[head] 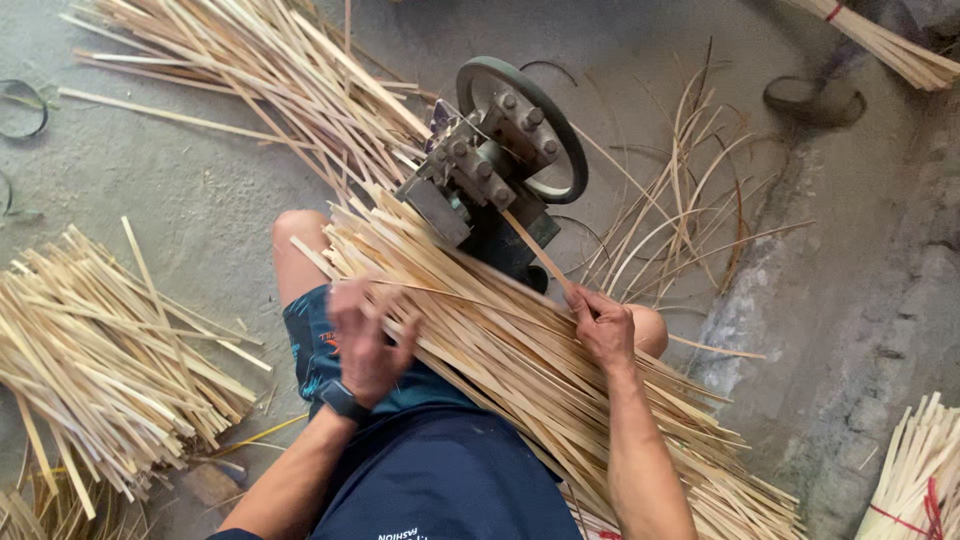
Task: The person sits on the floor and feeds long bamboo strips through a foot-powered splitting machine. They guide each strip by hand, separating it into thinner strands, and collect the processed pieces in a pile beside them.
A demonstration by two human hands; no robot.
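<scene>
While blurred, left hand (368,345) fingers spread over strips (520,360); right hand (603,325) fingers pinching one strip (535,250).

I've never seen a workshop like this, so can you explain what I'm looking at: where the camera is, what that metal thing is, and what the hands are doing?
The single picture comes from a camera on the person's head, looking down at their lap and a concrete floor. The right hand pinches one thin bamboo strip that runs up to a small metal machine with a wheel. The left hand, blurred, rests on a thick bundle of strips lying across the knees. More strip piles lie on the floor, and curly thin slivers lie beyond the machine.
</scene>
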